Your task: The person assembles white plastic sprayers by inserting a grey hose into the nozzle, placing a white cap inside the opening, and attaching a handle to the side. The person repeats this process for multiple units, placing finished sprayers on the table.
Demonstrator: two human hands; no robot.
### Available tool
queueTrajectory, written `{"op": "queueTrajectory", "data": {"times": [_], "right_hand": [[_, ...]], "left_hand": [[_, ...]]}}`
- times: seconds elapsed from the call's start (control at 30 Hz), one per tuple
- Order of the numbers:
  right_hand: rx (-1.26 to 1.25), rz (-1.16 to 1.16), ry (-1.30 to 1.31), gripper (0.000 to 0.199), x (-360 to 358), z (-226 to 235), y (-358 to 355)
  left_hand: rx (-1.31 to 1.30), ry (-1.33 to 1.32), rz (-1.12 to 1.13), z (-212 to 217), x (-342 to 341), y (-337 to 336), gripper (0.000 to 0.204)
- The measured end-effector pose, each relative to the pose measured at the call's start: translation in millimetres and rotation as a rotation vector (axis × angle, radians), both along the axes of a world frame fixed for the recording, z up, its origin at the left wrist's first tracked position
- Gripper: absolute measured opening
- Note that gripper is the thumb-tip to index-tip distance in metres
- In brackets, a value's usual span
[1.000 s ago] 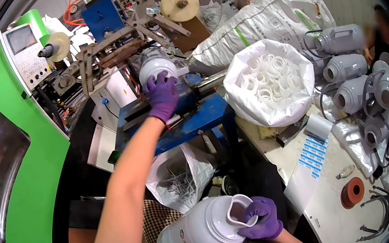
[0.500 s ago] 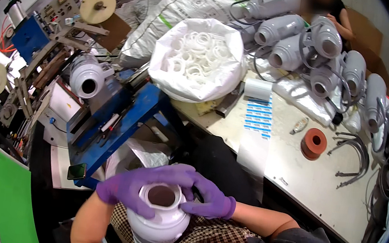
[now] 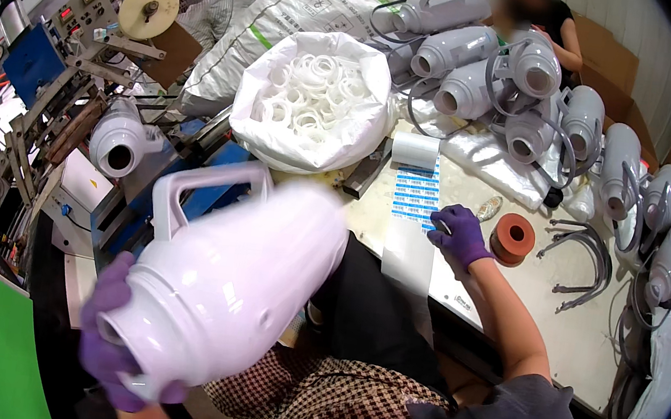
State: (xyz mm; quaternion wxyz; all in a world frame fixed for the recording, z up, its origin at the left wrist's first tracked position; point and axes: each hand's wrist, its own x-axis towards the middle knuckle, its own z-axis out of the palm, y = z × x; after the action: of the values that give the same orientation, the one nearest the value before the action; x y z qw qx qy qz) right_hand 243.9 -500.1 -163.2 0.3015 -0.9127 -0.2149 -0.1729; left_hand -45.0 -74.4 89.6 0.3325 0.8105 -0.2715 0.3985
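Observation:
My left hand (image 3: 105, 333), in a purple glove, grips the mouth end of a big white plastic jug (image 3: 242, 274) with a handle. The jug lies tilted across my lap, close to the camera and blurred. My right hand (image 3: 458, 234), also gloved, reaches out to the table and its fingertips touch a strip of blue-and-white stickers (image 3: 415, 196). The strip runs off a white roll (image 3: 415, 150). An orange tape roll (image 3: 512, 238) lies just right of that hand.
A white bag of plastic rings (image 3: 316, 97) sits on the table's left end. Grey jugs (image 3: 529, 91) pile along the back and right, with grey straps (image 3: 583, 263) nearby. A machine (image 3: 55, 88) holds another white jug (image 3: 118, 145) at left. Another person (image 3: 547, 17) sits at the back.
Both hands held the jug upright on my lap; now the left hand alone holds it, raised and tilted. My right hand has let go and moved out to the sticker strip.

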Motion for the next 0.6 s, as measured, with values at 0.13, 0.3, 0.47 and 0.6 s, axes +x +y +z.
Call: {"op": "queueTrajectory", "data": {"times": [0.13,0.3,0.47,0.6], "right_hand": [[0.173,-0.062,0.156,0.021,-4,10,21],[0.141,-0.068,0.202,0.014,3,11,20],[0.702,0.061,0.192,0.018,-10,71,26],[0.471,0.403,0.245,0.029,-17,149,60]], "left_hand": [[0.006,0.166,0.192,-72,-13,-62,0.032],[0.585,0.136,-0.029,-176,-40,-82,0.024],[0.8,0.159,-0.098,-230,-52,-74,0.055],[1.12,-0.113,0.026,-226,-51,-71,0.069]]}}
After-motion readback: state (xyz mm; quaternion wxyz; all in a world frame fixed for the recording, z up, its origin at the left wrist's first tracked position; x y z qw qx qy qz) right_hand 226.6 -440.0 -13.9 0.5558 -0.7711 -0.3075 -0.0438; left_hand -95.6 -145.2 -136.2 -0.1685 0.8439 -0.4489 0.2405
